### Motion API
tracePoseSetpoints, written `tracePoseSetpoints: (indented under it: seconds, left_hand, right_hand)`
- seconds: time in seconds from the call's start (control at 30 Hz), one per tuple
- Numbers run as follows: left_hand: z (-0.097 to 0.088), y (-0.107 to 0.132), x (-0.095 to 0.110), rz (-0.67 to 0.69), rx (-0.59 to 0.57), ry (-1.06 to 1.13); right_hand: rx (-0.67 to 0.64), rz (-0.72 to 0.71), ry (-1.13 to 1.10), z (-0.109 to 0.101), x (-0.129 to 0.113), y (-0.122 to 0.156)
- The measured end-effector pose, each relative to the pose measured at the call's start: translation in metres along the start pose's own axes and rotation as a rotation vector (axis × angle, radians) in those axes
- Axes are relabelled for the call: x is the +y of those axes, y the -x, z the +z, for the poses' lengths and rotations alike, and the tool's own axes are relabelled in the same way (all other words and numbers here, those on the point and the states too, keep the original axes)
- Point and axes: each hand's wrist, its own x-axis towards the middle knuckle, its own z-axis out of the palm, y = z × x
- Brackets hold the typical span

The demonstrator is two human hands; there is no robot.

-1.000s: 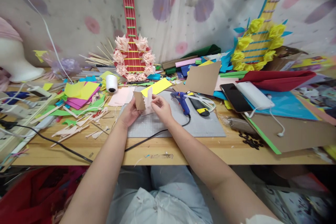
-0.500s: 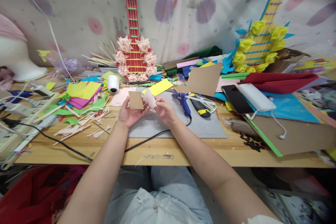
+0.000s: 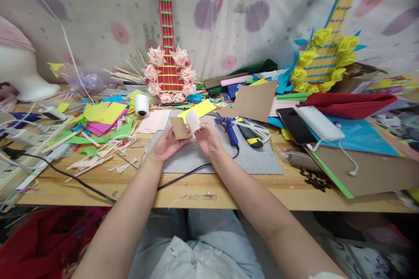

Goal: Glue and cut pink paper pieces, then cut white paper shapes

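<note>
My left hand (image 3: 163,144) is closed on a small brown cardboard piece (image 3: 179,128), which it holds up at a slant. Close beside it, my right hand (image 3: 208,140) pinches a pale pink piece of paper (image 3: 192,121) that curls a little. The two pieces nearly meet over a grey cutting mat (image 3: 255,161); whether they touch I cannot tell. On the mat to the right lie a blue glue gun (image 3: 229,130) and a black-and-yellow utility knife (image 3: 250,134). Pale pink sheets (image 3: 153,121) rest left of the mat, and a yellow strip (image 3: 204,108) lies behind my hands.
A red paper guitar with pink flowers (image 3: 167,59) leans at the back, a yellow one (image 3: 322,63) to the right. Paper scraps (image 3: 104,152) and a power strip (image 3: 19,157) lie left. A black cable (image 3: 183,174) crosses the front. A phone (image 3: 296,125) lies right.
My left hand has moved right with the cardboard, which now tilts more. The pink paper has turned more upright in my right hand, and the two pieces are closer together.
</note>
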Motion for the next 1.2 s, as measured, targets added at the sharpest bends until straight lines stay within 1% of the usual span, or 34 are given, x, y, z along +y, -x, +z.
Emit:
tracePoseSetpoints:
  seconds: [0.07, 0.17, 0.3, 0.47, 0.6, 0.73, 0.93, 1.0, 1.07, 1.13, 1.2]
  left_hand:
    - [0.001, 0.0, -0.002, -0.01, -0.001, 0.002]
    - [0.002, -0.001, -0.004, -0.022, 0.029, -0.01]
    - [0.002, -0.003, -0.005, -0.016, 0.057, -0.051]
    - [-0.001, -0.004, -0.007, -0.019, 0.043, -0.077]
    - [-0.002, -0.005, -0.009, -0.024, 0.033, -0.081]
    - [-0.002, -0.006, -0.01, -0.014, 0.048, -0.086]
    - [-0.002, -0.007, -0.01, 0.005, 0.054, -0.093]
    - [-0.004, -0.008, -0.01, 0.008, 0.053, -0.088]
    - [-0.005, -0.008, -0.011, 0.009, 0.063, -0.08]
    - [-0.006, -0.009, -0.011, 0.013, 0.078, -0.073]
    - [-0.006, -0.01, -0.012, 0.018, 0.091, -0.069]
  right_hand:
    - [0.033, -0.008, 0.007, -0.002, 0.0, -0.002]
    - [0.068, -0.007, 0.011, -0.003, -0.001, -0.004]
    - [0.038, -0.019, 0.0, -0.005, -0.002, -0.006]
    - [0.016, -0.025, 0.064, -0.007, -0.002, -0.007]
    - [0.043, -0.029, 0.061, -0.006, -0.001, -0.007]
    - [0.048, -0.027, 0.067, -0.003, 0.0, -0.006]
    - [0.105, -0.021, 0.085, 0.0, -0.003, -0.005]
    - [0.086, -0.025, 0.125, 0.001, -0.004, -0.004]
    - [0.037, -0.02, 0.175, 0.003, -0.003, -0.002]
    - [-0.033, -0.027, 0.229, 0.004, -0.002, 0.0]
    - [-0.12, -0.063, 0.3, 0.005, 0.0, 0.003]
